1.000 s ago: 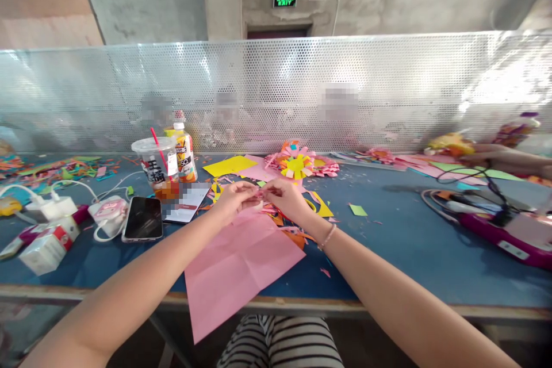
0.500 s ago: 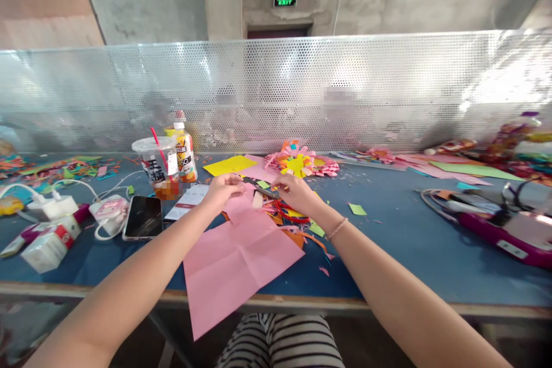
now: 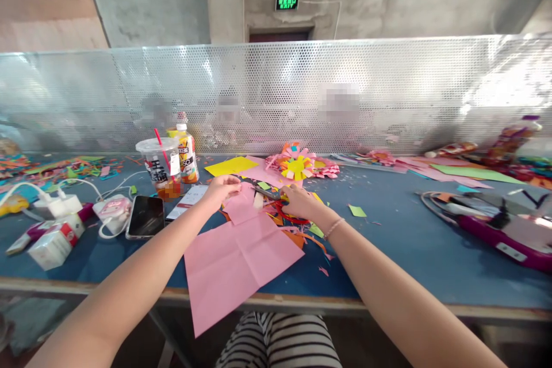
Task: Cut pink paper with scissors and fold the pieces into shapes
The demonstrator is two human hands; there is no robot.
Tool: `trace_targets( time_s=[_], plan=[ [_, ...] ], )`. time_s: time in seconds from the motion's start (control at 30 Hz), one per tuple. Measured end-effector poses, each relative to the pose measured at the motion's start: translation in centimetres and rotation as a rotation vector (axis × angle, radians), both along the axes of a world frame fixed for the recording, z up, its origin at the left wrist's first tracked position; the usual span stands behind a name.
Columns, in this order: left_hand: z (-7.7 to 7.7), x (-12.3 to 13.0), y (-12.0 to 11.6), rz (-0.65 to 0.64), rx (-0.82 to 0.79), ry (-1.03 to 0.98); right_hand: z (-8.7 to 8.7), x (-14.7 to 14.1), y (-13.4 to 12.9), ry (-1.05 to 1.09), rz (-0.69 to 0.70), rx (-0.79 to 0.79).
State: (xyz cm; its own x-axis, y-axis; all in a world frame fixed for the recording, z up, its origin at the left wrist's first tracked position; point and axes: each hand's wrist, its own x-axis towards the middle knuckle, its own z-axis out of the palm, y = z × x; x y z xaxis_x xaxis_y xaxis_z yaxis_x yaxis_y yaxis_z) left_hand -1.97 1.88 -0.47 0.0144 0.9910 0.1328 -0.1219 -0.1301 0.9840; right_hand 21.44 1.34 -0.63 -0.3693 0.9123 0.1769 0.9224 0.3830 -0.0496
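Observation:
My left hand (image 3: pixel 223 191) is closed, its thumb and fingertips pinching the upper edge of a small pink paper piece (image 3: pixel 240 206). Dark-bladed scissors (image 3: pixel 269 192) point leftward toward that piece, their handles in my closed right hand (image 3: pixel 297 201). Whether the blades touch the paper, I cannot tell. Below the small piece lies a larger creased pink sheet (image 3: pixel 241 264), one corner hanging over the table's front edge. Colourful paper scraps (image 3: pixel 297 236) are heaped beneath and beside my right hand. Just beyond stands a pink paper flower with a yellow centre (image 3: pixel 297 167).
Left of my arms are a phone (image 3: pixel 145 217), a plastic cup with a red straw (image 3: pixel 159 169), a drink bottle (image 3: pixel 188 152) and white chargers (image 3: pixel 112 210). On the right sits a purple power strip (image 3: pixel 491 236) with cables. A perforated metal screen (image 3: pixel 276 98) runs along the back.
My right hand has shifted slightly right and down, its fingers now closer round the scissors' handles, and more of the scissors shows. My left hand keeps its pinch on the pink paper.

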Motion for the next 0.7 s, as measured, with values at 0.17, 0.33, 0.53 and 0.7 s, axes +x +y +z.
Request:
trace_targets(
  time_s=[0.17,0.33,0.53,0.7],
  plan=[
    [-0.5,1.5,-1.0,-0.087,0.046,0.224,0.3,0.9,0.4,-0.023,0.063,-0.065],
    [0.0,1.2,-1.2,-0.042,0.177,0.403,1.9,1.4,-0.4,0.079,0.08,-0.111],
    [-0.3,1.1,-1.5,-0.191,0.051,0.267,2.9,2.0,-0.3,0.229,-0.121,-0.069],
    [-1.0,1.6,-1.4,-0.205,0.119,0.359,2.8,2.2,0.3,0.331,-0.228,0.031]
  ],
)
